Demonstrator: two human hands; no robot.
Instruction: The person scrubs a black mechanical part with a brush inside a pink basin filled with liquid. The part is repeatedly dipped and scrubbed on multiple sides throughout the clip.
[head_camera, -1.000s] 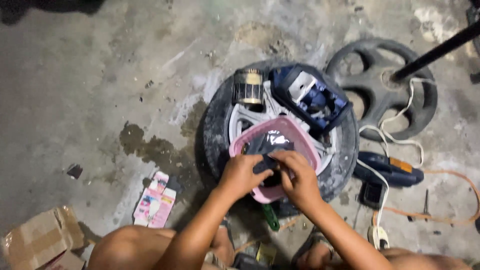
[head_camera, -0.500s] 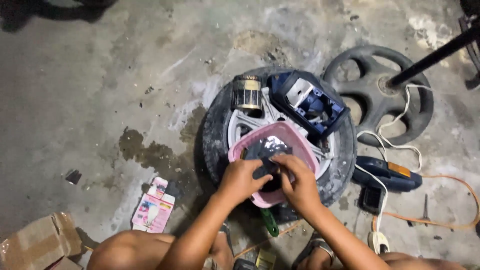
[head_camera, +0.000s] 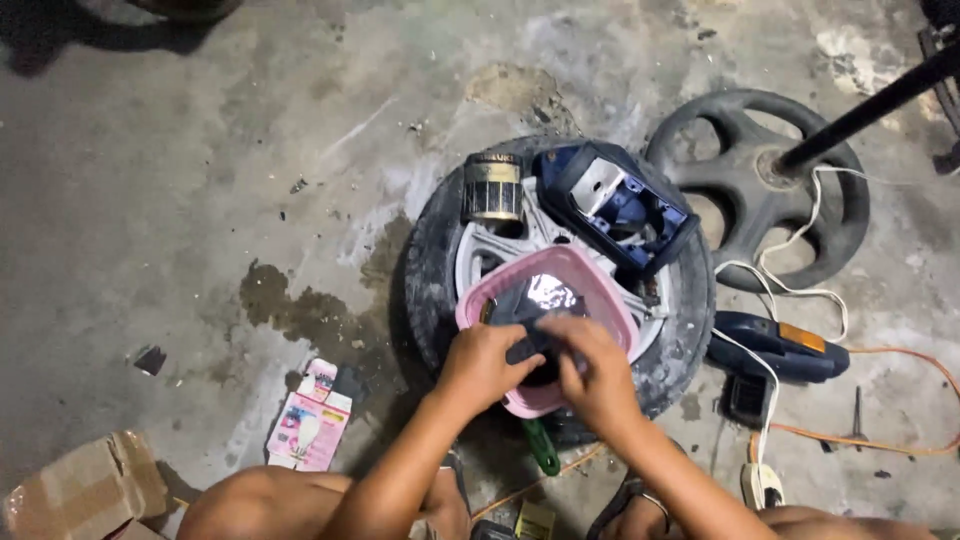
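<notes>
Left hand: lower centre of the frame, fingers curled onto a dark part held over the near rim of a pink basket. Right hand: just beside the left, touching it, fingers also closed over the same dark part from the right side. What the part is cannot be told; it is small, black and mostly hidden by both hands.

Pink basket: round, plastic, holding dark items with a shiny patch at their middle. It rests on a tyre lying flat on the concrete floor, centre of the frame, its light spoked rim showing under the basket.

Also on the tyre: a brass-coloured can with dark bands, at the upper left of the wheel; a blue casing, open and tilted, at the upper right, just beside the basket.

Upper right of the frame: a black wheel with a dark pole rising from its hub. Right of the tyre: a blue tool with an orange patch, a white cord looping over it, and an orange cable on the floor.

Lower left: a pink carton, flat on the floor near a dark stain; a cardboard box at the corner. Under the tyre's near edge: a green handle.
</notes>
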